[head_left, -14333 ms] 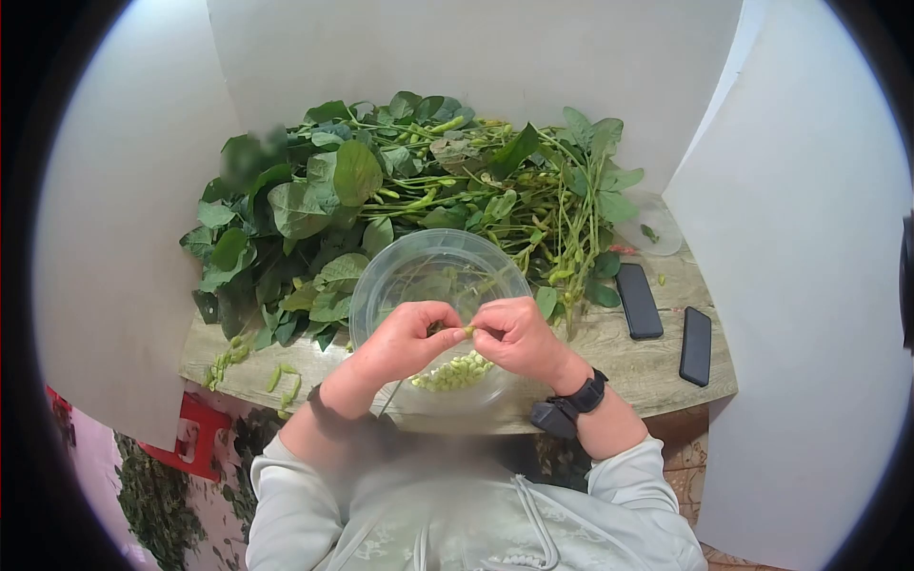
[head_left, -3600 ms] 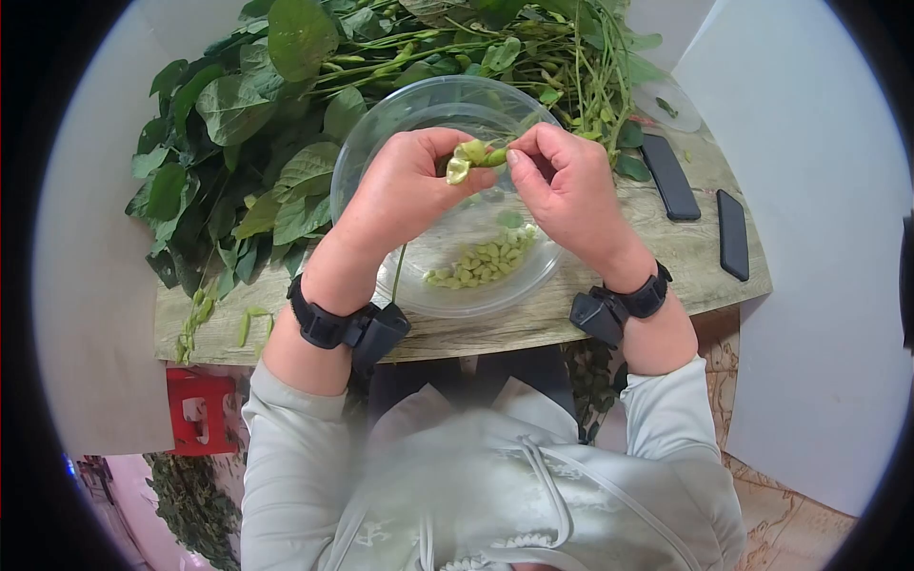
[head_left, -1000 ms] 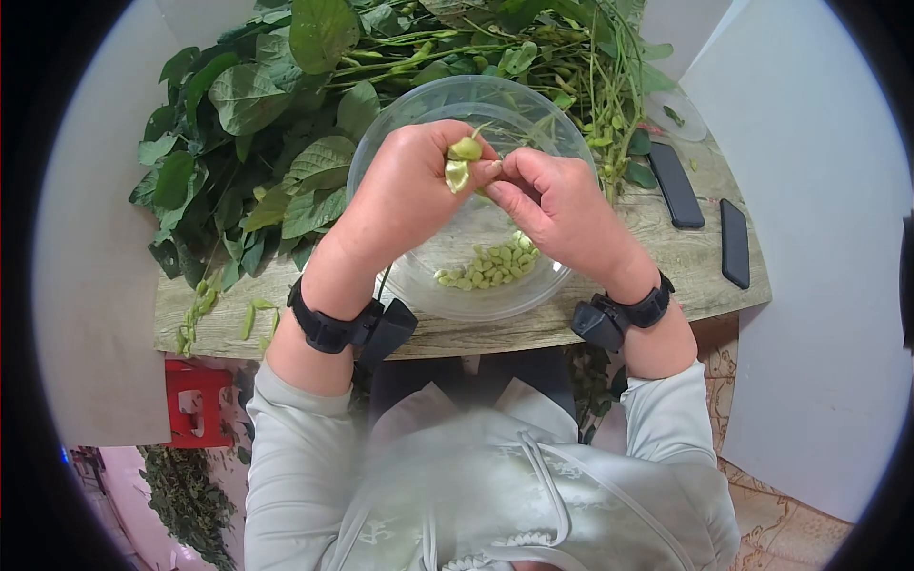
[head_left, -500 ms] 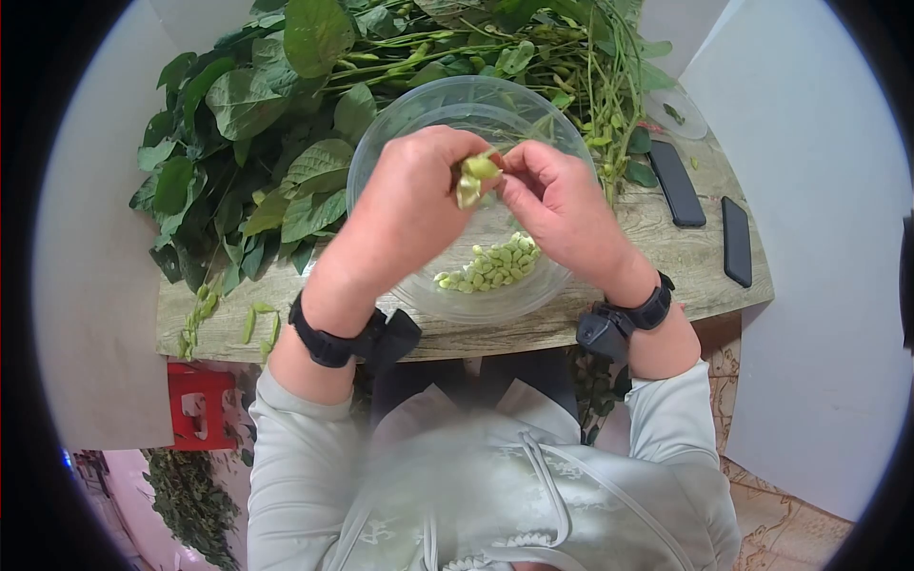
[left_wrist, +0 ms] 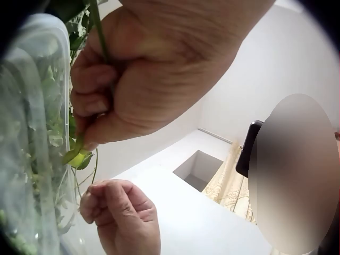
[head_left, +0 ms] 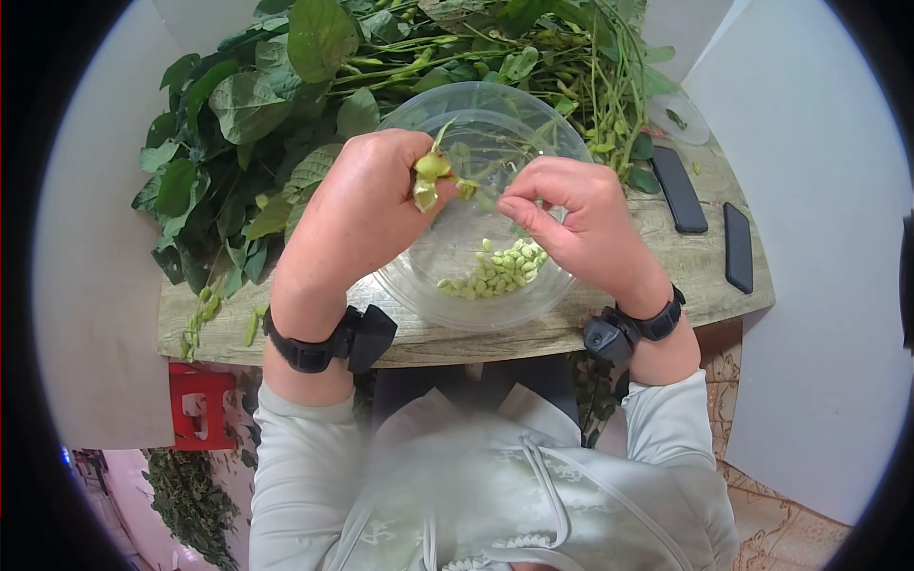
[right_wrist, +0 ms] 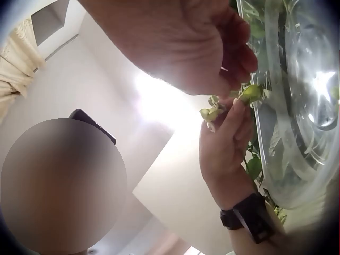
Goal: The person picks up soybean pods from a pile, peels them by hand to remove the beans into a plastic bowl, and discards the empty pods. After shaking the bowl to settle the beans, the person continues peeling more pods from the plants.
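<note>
Over a clear plastic bowl my left hand pinches a split green bean pod with a thin stem poking up. My right hand hovers a little to the right of the pod, not touching it. Its fingers are curled with the thumb against the fingertips, and nothing shows between them. A small heap of shelled green beans lies at the bowl's near side. In the left wrist view the pod hangs below the left fingers, with the right hand underneath.
A big pile of leafy bean stalks fills the back of the wooden table. Two dark phones lie at the right, a clear lid behind them. Empty pods lie at the left front edge. A red stool stands below.
The hands have drawn apart. My left hand has carried the pod to the left, and my right hand has let go of it and shifted right.
</note>
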Tool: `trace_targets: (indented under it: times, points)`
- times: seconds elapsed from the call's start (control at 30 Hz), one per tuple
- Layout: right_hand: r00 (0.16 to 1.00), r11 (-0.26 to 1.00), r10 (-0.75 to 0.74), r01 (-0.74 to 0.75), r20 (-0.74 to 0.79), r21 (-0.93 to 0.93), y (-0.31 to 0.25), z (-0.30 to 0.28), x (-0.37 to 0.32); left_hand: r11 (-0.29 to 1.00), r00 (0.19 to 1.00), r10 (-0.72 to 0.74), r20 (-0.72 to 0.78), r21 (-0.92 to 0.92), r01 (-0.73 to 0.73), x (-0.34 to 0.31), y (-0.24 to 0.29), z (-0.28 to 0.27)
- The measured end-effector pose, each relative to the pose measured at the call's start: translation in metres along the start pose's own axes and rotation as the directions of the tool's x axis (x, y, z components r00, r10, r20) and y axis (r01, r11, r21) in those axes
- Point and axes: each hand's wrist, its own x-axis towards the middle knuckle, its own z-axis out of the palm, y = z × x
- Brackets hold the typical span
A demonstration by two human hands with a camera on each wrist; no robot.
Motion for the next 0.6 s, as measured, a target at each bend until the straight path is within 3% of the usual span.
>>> trace_targets:
  times: [0.07, 0.33, 0.4, 0.43, 0.53, 0.6]
  points:
    - [0.997, 0.996, 0.080, -0.081, 0.021, 0.031, -0.007, 0.001, -0.001, 0.998, 1.000, -0.020, 0.023, -0.066, 0.022, 0.001, 0.000, 0.003]
    - [0.986, 0.998, -0.022, 0.012, -0.166, -0.059, -0.007, 0.020, 0.000, 0.933, 0.978, -0.146, 0.151, -0.307, 0.187, 0.005, 0.003, 0.010]
    - [0.981, 1.000, 0.016, -0.012, -0.196, 0.018, -0.008, 0.022, 0.001, 0.814, 0.979, -0.122, 0.162, -0.548, 0.193, 0.006, -0.003, 0.013]
    - [0.974, 0.995, 0.057, -0.036, -0.221, 0.096, -0.008, 0.022, 0.001, 0.815, 0.979, -0.122, 0.163, -0.547, 0.192, 0.006, -0.002, 0.013]
    - [0.980, 0.998, 0.047, -0.038, -0.194, 0.049, -0.008, 0.021, 0.000, 0.767, 0.965, -0.165, 0.205, -0.588, 0.256, 0.008, -0.004, 0.016]
    - [0.988, 0.998, 0.043, -0.036, -0.152, 0.051, -0.003, 0.022, -0.001, 0.837, 0.982, -0.071, 0.173, -0.526, 0.153, 0.010, -0.014, 0.023]
